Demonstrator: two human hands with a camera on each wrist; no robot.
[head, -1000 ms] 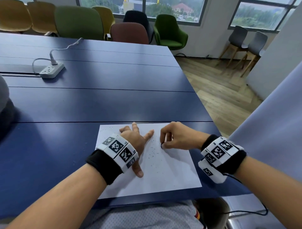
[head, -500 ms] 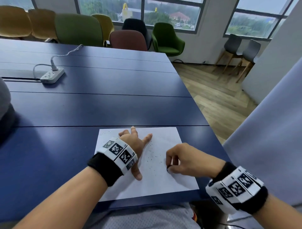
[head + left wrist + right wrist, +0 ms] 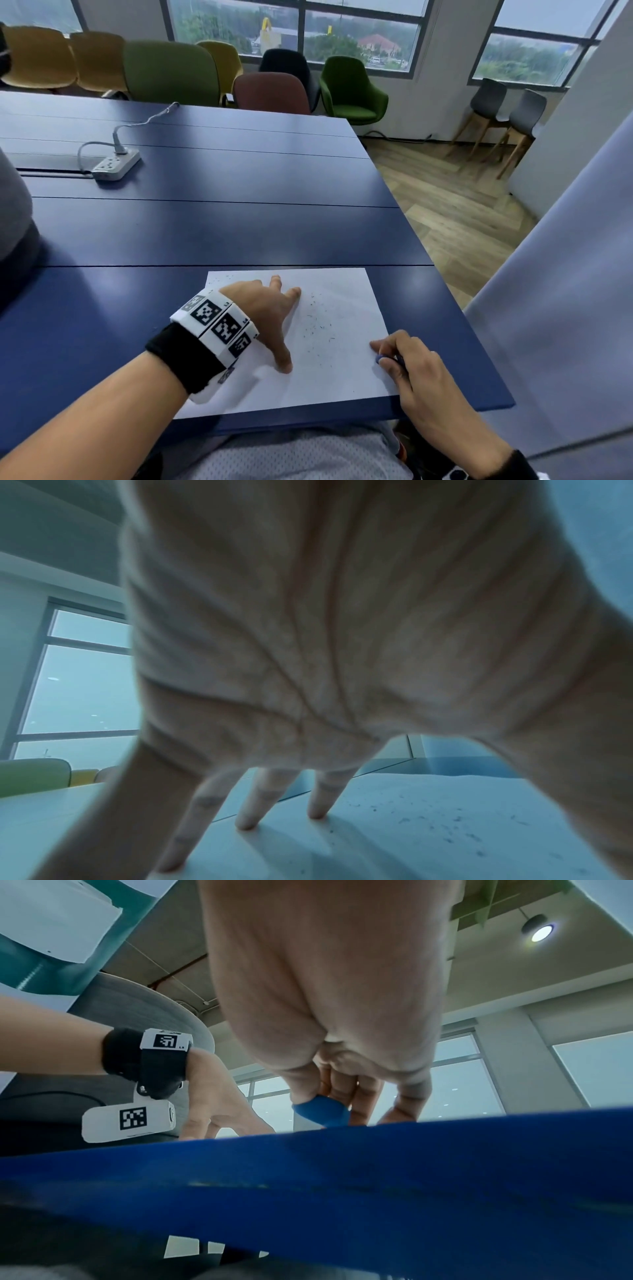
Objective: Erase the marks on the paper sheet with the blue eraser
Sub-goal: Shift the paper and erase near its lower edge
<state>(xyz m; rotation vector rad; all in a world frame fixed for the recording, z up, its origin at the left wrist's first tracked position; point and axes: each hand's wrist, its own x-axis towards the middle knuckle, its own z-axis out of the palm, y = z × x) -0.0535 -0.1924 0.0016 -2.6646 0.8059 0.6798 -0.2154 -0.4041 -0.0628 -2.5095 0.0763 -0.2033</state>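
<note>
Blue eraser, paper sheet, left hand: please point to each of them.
blue eraser [image 3: 322,1112], right wrist view, its rounded face.
paper sheet [image 3: 339,301], head view, bare middle.
left hand [image 3: 270,308], head view, its back.

— What stands beyond the blue bench [image 3: 219,219]?
— Yellow, green and dark red chairs [image 3: 270,90] under wide windows [image 3: 294,31].
— The floor?
— Wood planks [image 3: 442,205], with two grey chairs [image 3: 507,106] by the wall; a ceiling lamp [image 3: 540,932] glows.

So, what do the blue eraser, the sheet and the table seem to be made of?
Blue eraser: probably soft rubber, matte, with a rounded worn edge. Sheet: thin white paper, matte, lying flat and strewn with dark crumbs. Table: blue boards, perhaps painted wood or laminate, with a soft sheen and seams.
</note>
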